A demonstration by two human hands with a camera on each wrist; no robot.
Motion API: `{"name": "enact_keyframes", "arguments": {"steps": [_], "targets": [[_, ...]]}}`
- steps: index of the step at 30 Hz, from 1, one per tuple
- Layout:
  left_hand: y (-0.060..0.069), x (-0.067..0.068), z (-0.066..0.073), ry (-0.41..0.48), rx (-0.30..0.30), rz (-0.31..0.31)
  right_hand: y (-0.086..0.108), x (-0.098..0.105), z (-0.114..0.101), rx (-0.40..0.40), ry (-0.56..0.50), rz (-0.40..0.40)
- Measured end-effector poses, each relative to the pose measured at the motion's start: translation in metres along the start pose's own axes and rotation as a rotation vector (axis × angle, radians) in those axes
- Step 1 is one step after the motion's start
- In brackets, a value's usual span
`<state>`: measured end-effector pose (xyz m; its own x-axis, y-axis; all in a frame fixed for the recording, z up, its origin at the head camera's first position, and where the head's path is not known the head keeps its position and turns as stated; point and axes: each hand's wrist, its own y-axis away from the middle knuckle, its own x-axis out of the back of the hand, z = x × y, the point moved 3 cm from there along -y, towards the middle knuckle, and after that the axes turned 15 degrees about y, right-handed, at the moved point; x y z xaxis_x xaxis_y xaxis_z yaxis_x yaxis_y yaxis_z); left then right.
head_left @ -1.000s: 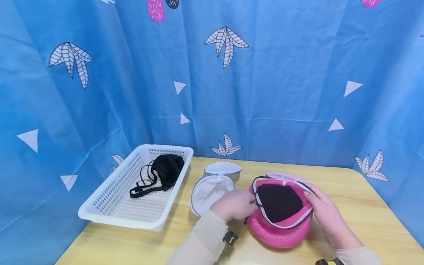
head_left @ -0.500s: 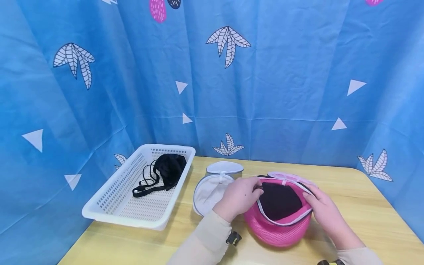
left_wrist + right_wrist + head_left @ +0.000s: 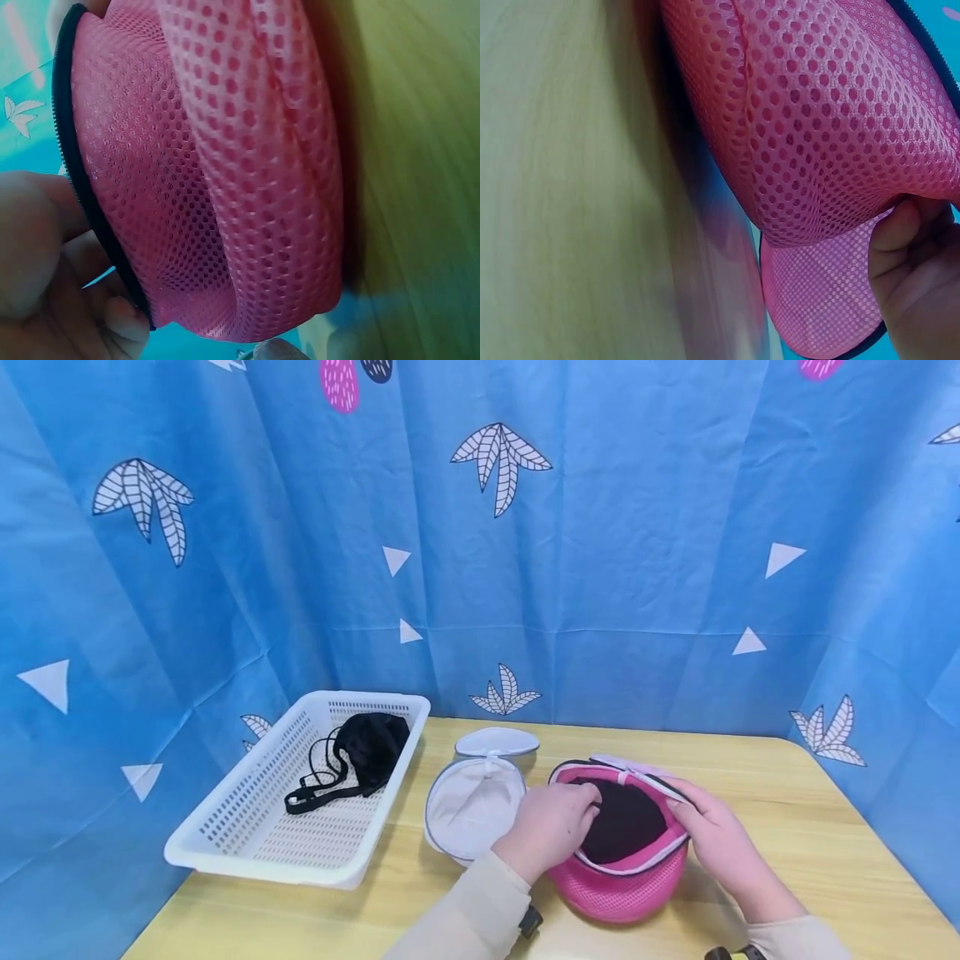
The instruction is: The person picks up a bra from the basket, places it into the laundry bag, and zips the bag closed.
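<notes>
A pink mesh laundry bag [image 3: 611,893] with a zipped rim stands with its mouth spread, a folded black cloth [image 3: 626,827] inside. My left hand [image 3: 551,827] reaches over the bag's left rim, its bent fingers at the black cloth. In the left wrist view, that hand [image 3: 67,270] is beside the dark zip; some fingertips are hidden, so whether it pinches anything is unclear. My right hand [image 3: 712,835] holds the bag's right rim, thumb on the near side. The right wrist view shows this hand [image 3: 922,270] pinching the mesh edge, with the bag's round lid [image 3: 817,300] hanging beyond.
Left of the pink bag stands a white laundry bag [image 3: 450,818], its lid [image 3: 497,741] folded back. A white perforated basket [image 3: 247,868] at the left holds a black strapped garment [image 3: 371,747]. A blue curtain [image 3: 637,568] hangs behind the wooden table [image 3: 810,827].
My left hand has moved from the bag's left rim, where it pinched a black strap, inward over the black cloth. The right hand keeps its hold on the rim. The head view shifts slightly.
</notes>
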<state>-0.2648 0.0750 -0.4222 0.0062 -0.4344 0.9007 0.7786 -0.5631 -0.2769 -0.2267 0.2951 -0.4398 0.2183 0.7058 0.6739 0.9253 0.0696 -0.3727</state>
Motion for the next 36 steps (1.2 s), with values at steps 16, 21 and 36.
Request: {"name": "enact_keyframes", "arguments": {"steps": [16, 21, 36], "targets": [[0.008, -0.01, -0.007, -0.106, 0.075, -0.198, 0.002, 0.002, 0.0, -0.03, -0.032, -0.012], [0.007, 0.007, -0.007, -0.027, 0.055, -0.152, 0.001, 0.004, 0.001, -0.056, -0.027, 0.0], [0.002, 0.028, -0.023, 0.124, 0.17, 0.102, 0.0, 0.005, 0.004, -0.092, -0.028, 0.016]]}}
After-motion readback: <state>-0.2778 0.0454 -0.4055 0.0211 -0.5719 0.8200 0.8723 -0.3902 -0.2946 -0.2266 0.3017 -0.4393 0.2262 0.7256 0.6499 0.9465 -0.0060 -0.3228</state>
